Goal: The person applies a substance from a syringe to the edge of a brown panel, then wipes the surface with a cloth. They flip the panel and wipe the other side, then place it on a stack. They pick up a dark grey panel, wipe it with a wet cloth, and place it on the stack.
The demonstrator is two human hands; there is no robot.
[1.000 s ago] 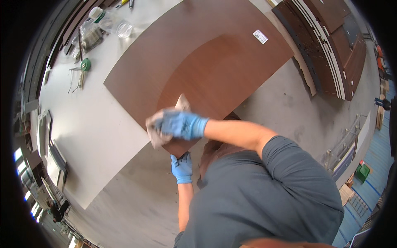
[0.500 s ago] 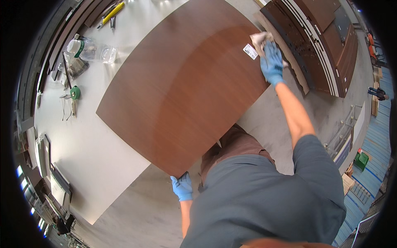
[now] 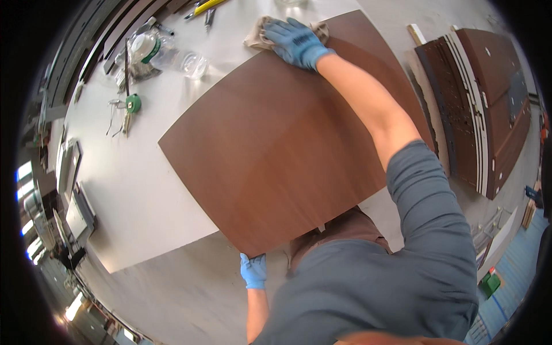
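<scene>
Panel: brown wooden panel [image 3: 276, 155] lies flat on the pale desk [image 3: 144, 195].
Right hand [image 3: 293, 40]: gloved, grip pressed flat on a beige cloth [image 3: 259, 34] at the panel's far corner.
Left hand [image 3: 253, 270]: gloved, grip clasping the panel's near corner.

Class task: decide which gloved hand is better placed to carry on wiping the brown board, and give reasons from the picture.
Probably the right hand: it presses the beige cloth onto the brown wooden board. The left hand grips the near edge.

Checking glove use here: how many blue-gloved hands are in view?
2. The right hand presses a beige cloth at the brown panel's far corner; the left hand grips its near corner.
</scene>
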